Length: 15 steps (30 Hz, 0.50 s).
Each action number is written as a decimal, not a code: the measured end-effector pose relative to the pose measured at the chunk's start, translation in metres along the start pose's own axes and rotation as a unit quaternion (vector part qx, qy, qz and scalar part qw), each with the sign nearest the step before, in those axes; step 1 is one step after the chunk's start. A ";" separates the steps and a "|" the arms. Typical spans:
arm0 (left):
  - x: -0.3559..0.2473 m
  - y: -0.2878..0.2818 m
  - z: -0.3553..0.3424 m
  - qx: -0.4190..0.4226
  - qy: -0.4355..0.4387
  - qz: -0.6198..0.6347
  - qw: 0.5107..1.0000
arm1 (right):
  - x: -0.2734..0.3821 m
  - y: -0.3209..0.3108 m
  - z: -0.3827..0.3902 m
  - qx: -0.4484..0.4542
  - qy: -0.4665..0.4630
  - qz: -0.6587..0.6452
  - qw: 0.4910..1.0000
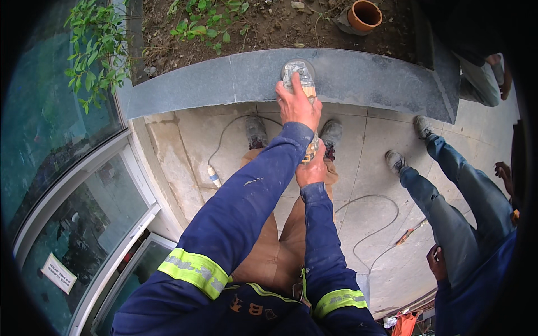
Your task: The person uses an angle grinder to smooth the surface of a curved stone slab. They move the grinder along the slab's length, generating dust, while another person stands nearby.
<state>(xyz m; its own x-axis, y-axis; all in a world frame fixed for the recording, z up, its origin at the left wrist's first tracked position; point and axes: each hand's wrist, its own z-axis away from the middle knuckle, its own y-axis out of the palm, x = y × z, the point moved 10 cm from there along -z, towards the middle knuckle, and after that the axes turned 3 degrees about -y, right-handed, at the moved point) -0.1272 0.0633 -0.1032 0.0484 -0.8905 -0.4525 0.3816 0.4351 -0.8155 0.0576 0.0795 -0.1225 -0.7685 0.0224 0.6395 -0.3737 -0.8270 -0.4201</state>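
An angle grinder (307, 85), dusty grey with yellowish parts, rests with its disc end on the grey stone coping (196, 84) of a planter. My left hand (300, 107) is closed over its front body, the index finger stretched along the top. Farther back, my right hand (315, 166) wraps round the rear handle, close to my knees. Most of the disc is hidden under the tool's head. Both my arms reach forward in dark blue sleeves with yellow reflective bands.
Soil, green plants (210, 22) and a clay pot (365, 15) fill the planter. A cable with a connector (213, 176) lies left of my feet; another cable (386, 200) curls on the right. A person in jeans (448, 196) stands at right. Glass doors (84, 224) border the left.
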 end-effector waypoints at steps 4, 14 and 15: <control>0.007 -0.001 0.000 0.008 -0.026 -0.004 1.000 | 0.003 0.002 0.001 0.011 -0.012 -0.013 1.000; -0.006 0.005 0.001 0.005 0.001 0.016 1.000 | -0.005 -0.005 -0.002 -0.032 -0.041 0.014 0.999; -0.007 0.003 -0.003 0.005 -0.003 0.015 1.000 | -0.002 -0.004 -0.005 -0.023 -0.028 0.011 0.999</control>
<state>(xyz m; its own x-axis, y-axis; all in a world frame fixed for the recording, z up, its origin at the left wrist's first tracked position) -0.1288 0.0709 -0.1039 0.0645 -0.8778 -0.4747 0.3892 0.4601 -0.7980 0.0579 0.0852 -0.1253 -0.7470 -0.0271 0.6643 -0.3825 -0.7997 -0.4627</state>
